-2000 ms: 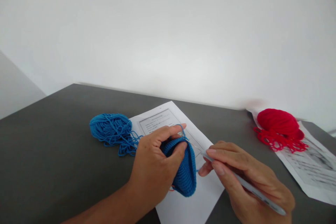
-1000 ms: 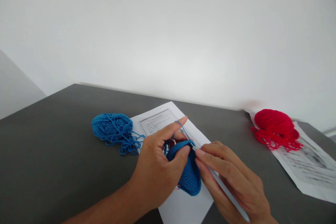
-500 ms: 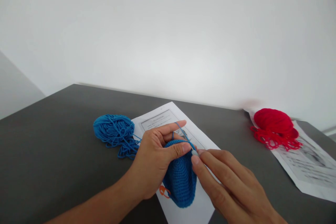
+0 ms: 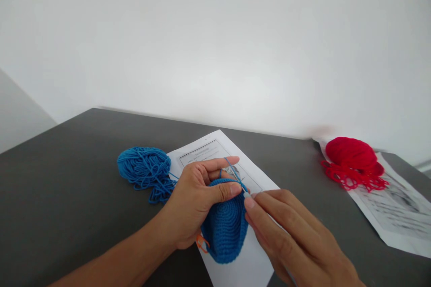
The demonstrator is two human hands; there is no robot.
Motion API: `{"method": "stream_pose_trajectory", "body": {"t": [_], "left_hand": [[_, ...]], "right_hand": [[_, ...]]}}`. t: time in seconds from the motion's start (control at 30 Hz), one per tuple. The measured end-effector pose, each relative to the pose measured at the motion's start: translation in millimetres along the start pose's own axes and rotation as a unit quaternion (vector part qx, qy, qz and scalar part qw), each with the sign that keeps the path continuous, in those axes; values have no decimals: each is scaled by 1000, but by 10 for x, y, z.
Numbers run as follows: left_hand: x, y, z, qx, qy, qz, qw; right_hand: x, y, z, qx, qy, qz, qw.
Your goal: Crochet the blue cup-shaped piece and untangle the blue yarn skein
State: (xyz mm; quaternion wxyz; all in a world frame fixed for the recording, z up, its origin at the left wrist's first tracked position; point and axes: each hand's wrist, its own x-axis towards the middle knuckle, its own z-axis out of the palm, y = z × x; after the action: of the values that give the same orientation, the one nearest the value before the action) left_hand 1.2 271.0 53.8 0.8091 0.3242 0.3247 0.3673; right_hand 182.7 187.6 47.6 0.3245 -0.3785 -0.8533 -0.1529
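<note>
Between thumb and fingers, my left hand (image 4: 198,197) pinches the upper edge of a blue crocheted piece (image 4: 225,228), which hangs down in an oval cup shape. Blue working yarn (image 4: 232,168) loops over the stretched-out left index finger and runs down to the edge of the piece. My right hand (image 4: 296,233) is closed around a pale-handled crochet hook (image 4: 247,195), its tip at the stitches beside my left thumb. An orange stitch marker (image 4: 202,243) hangs at the lower left side of the piece.
A loose blue yarn skein (image 4: 144,166) lies left of my hands on the dark table (image 4: 84,215). Under the work is a printed sheet (image 4: 247,269). At the right, a red yarn ball (image 4: 352,157) rests on more printed paper (image 4: 400,219). A white wall (image 4: 215,45) stands behind.
The crocheted piece has swung slightly left, and the orange marker with it. The hook and my right hand have shifted a little left as well. Both hands keep their hold.
</note>
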Motion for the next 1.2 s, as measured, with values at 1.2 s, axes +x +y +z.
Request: {"method": "stream_pose_trajectory", "body": {"t": [1.2], "left_hand": [[21, 35, -36, 3, -6, -34, 999]], "right_hand": [[-78, -195, 168, -81, 25, 50, 995]]}}
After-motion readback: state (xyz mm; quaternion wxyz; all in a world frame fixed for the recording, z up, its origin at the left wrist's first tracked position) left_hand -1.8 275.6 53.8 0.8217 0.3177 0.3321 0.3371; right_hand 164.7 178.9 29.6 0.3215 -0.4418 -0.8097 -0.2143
